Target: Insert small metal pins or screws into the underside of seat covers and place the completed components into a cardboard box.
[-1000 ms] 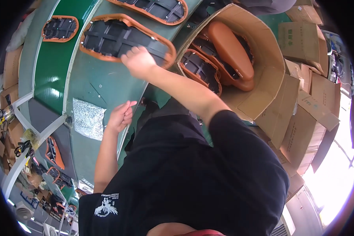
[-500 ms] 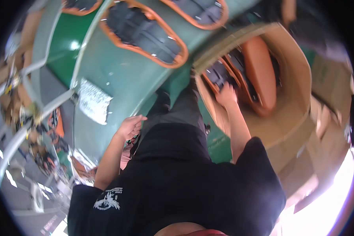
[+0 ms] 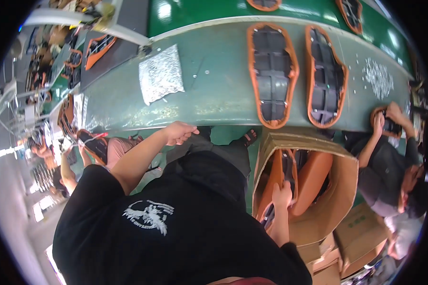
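My right hand (image 3: 283, 195) reaches into an open cardboard box (image 3: 343, 209) at the right. Its fingers are closed on the edge of a long orange seat (image 3: 272, 178) with a black inner side, which stands on end in the box. Beside it leans another seat, its smooth orange cover (image 3: 313, 180) showing. My left hand (image 3: 179, 134) is by the bench's near edge, fingers curled together; whatever they may hold is hidden. On the green bench (image 3: 218, 71) lie a seat (image 3: 272, 69) and a second seat (image 3: 325, 78), black ribbed undersides up.
A clear bag of small silvery parts (image 3: 160, 73) lies on the bench at left. Loose metal pieces (image 3: 378, 78) are scattered at right. A co-worker (image 3: 383, 159) handles a seat beyond the box; another person's pink clothing (image 3: 121, 151) shows at left. More cartons (image 3: 361, 232) stand behind.
My view has swung round, so the bench now runs across the top and the box sits lower. My right hand stays in the box, now closed on a seat's edge. The left remains curled.
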Demonstrator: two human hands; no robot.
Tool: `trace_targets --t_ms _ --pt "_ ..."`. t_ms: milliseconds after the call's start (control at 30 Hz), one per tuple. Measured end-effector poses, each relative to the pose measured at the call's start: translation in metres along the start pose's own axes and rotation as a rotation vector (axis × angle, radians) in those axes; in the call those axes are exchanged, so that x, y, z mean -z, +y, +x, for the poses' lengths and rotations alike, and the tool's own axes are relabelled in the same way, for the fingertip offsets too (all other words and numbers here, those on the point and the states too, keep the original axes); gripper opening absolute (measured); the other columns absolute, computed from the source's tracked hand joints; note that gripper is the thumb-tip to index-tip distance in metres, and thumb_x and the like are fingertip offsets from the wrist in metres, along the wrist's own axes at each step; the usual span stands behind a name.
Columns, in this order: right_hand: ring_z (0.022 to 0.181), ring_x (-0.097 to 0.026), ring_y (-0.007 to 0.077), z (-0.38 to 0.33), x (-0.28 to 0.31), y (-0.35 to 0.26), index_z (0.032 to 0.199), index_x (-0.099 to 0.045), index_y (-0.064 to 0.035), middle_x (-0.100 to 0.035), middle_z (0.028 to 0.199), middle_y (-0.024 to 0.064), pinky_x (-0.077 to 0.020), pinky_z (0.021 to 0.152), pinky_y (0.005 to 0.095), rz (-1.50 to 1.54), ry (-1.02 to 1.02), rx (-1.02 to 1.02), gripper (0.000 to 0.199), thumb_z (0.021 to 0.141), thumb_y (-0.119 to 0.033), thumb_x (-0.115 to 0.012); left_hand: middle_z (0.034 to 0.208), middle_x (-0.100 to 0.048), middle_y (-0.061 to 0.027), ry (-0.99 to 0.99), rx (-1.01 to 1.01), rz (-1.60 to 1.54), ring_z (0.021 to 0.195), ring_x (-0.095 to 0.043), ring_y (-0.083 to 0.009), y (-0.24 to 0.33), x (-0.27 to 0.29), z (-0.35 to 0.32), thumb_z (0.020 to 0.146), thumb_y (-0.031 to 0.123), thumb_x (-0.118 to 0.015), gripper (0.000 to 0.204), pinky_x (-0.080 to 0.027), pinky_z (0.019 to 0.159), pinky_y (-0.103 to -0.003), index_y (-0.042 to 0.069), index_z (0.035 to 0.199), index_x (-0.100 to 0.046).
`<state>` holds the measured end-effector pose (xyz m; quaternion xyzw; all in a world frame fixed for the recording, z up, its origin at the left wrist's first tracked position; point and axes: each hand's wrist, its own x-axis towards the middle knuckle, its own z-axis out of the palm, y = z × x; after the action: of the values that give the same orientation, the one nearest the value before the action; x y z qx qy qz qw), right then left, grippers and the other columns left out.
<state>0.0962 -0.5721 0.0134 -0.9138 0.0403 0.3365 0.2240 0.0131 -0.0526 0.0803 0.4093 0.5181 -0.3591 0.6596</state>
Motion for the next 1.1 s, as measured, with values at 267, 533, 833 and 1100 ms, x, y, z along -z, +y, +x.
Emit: trace_targets --t_ms 267,533,833,1100 --pt "0.069 -0.069 0.0342 -0.097 0.110 -0.230 0.097 -0.064 0.0007 -0.070 0.078 0.0200 -0.0536 0.066 0.0409 -0.067 0.137 0.154 0.018 0.089 -0.013 -0.070 0.063 -0.034 0.0064 0.114 -0.173 -0.276 0.047 -0.026 -0.0061 -0.010 0.115 0.024 0.102 0.028 -0.062 0.028 -0.021 0.042 -0.025 0.003 0.114 -0.065" --pt "0.074 -0.067 0.0424 -0.081 0.046 -0.417 0.101 -0.062 -0.0020 -0.066 0.079 0.0208 -0.0530 0.066 0.0454 -0.068 0.154 0.875 0.019 0.088 -0.014 -0.070 0.070 -0.059 -0.0034 0.670 -0.447 -0.160 0.055 -0.051 -0.0141 -0.010 0.244 0.020 0.088 0.027 -0.071 0.027 -0.039 0.044 -0.033 0.001 0.095 -0.074" --pt "0.077 -0.073 0.0406 0.105 -0.133 -0.561 0.097 -0.057 -0.0013 -0.072 0.084 0.0254 -0.0588 0.072 0.0511 -0.594 0.300 0.643 0.030 0.095 -0.030 -0.051 0.084 -0.069 -0.0201 0.690 -0.776 0.096 0.075 -0.066 -0.0299 0.053 0.281 0.027 0.091 0.037 -0.065 0.036 -0.052 0.075 -0.041 0.002 0.093 -0.072" --pt "0.122 -0.054 0.0373 0.110 -0.183 -0.645 0.133 -0.054 0.0009 -0.050 0.135 0.0165 -0.0512 0.097 0.0488 -1.142 0.379 0.451 0.054 0.091 -0.032 -0.063 0.071 -0.065 -0.0176 0.887 -0.621 -0.166 0.063 -0.061 -0.0260 0.079 0.427 -0.009 0.091 0.032 -0.066 0.035 -0.051 0.066 -0.041 -0.003 0.087 -0.071"
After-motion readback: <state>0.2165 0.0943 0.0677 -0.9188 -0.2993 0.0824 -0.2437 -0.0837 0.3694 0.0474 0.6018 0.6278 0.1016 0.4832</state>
